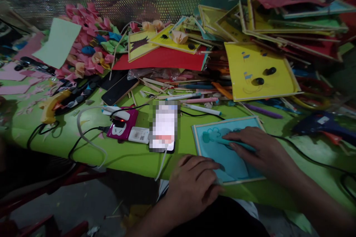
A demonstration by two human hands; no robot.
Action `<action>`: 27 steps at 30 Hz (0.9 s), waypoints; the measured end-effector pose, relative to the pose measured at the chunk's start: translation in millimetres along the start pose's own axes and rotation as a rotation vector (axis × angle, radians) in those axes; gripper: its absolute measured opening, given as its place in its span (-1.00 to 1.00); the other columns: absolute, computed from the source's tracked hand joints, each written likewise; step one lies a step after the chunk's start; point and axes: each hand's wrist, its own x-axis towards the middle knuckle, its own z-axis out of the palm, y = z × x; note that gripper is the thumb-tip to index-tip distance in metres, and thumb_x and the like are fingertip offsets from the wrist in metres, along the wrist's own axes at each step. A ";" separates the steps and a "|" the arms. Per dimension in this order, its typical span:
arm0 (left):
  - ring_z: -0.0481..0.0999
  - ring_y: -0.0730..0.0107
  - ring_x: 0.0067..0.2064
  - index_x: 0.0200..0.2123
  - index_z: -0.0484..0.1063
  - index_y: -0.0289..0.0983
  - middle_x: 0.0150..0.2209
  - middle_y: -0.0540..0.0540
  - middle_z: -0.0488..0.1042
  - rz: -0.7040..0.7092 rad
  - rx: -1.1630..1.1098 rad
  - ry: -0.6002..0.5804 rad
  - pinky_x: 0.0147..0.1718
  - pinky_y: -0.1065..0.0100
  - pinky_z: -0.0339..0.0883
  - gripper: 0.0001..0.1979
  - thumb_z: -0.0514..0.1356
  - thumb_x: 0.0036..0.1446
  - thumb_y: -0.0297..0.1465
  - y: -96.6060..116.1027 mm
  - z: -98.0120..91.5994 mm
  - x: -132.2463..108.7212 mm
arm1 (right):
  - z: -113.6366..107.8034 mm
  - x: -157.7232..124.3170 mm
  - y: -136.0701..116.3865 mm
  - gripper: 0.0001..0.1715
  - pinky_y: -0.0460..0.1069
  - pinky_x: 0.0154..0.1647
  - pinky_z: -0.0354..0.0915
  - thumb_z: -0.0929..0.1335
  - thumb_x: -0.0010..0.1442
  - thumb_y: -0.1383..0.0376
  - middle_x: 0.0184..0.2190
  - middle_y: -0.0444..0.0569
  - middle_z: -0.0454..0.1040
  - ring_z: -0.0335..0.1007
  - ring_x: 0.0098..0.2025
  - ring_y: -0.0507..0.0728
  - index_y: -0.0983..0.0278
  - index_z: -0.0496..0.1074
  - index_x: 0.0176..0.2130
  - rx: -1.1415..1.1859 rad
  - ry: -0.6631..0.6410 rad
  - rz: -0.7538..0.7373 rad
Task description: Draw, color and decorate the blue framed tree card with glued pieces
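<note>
A blue sheet edged with thin wooden sticks (pixel 230 159) lies on the green table in front of me. Drawn on its upper left is a teal cloud-like outline with a filled-in patch. Pinched in my right hand (pixel 257 150) is a teal marker pen (pixel 239 144), its tip on or just above the drawing. My left hand (pixel 194 179) is at the sheet's lower left corner, fingers bent over the near edge. Its thumb side is partly hidden, and the grip there looks light.
A lit phone (pixel 164 127) on a cable stands beside a magenta power strip (pixel 122 127). Yellow (pixel 51 107) and dark blue glue guns (pixel 322 124) lie at either side. Behind are pens, sticks, a yellow framed sheet (pixel 258 70), stacked frames and pink folded paper pieces (pixel 86 37).
</note>
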 end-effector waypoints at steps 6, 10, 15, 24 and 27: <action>0.61 0.35 -0.04 -0.24 0.44 -0.22 -0.08 -0.05 0.68 -0.005 0.002 0.008 -0.06 0.24 0.35 -0.79 0.11 0.41 -0.25 0.0 0.8 0.0 | -1.7 -0.7 -0.1 -0.77 0.09 -0.16 0.36 0.31 0.43 0.18 -0.22 -0.05 0.63 0.55 -0.22 0.20 0.15 0.55 -0.04 0.011 0.011 -0.008; 0.62 0.32 -0.04 -0.25 0.43 -0.22 -0.07 -0.06 0.68 0.003 0.018 -0.001 -0.07 0.23 0.34 -0.75 0.07 0.42 -0.23 -0.7 0.9 -0.5 | -2.7 -1.0 -1.6 -0.79 0.08 -0.16 0.36 0.32 0.42 0.22 -0.22 -0.07 0.63 0.55 -0.21 0.19 0.15 0.54 -0.04 0.014 0.016 -0.024; 0.61 0.35 -0.05 -0.24 0.44 -0.23 -0.09 -0.04 0.68 0.004 0.007 0.017 -0.07 0.24 0.33 -0.77 0.11 0.41 -0.23 -0.5 -0.1 0.2 | -2.0 -1.9 -1.9 -0.79 0.08 -0.17 0.35 0.32 0.43 0.21 -0.23 -0.07 0.63 0.54 -0.22 0.19 0.14 0.53 -0.04 0.018 0.022 -0.020; 0.61 0.32 -0.04 -0.25 0.43 -0.22 -0.08 -0.06 0.68 0.003 -0.004 0.027 -0.05 0.23 0.33 -0.78 0.10 0.42 -0.26 0.4 -1.0 1.4 | -0.2 1.4 4.4 -0.73 0.11 -0.17 0.36 0.29 0.44 0.16 -0.19 -0.05 0.64 0.56 -0.21 0.22 0.17 0.53 -0.03 -0.030 0.048 0.024; 0.62 0.30 -0.04 -0.25 0.43 -0.21 -0.08 -0.09 0.68 0.003 0.010 0.003 -0.06 0.22 0.34 -0.76 0.07 0.43 -0.24 -0.2 -0.4 0.5 | 1.4 1.1 3.7 -0.74 0.10 -0.16 0.36 0.29 0.45 0.16 -0.19 -0.05 0.64 0.56 -0.20 0.21 0.16 0.53 -0.02 -0.012 0.035 0.014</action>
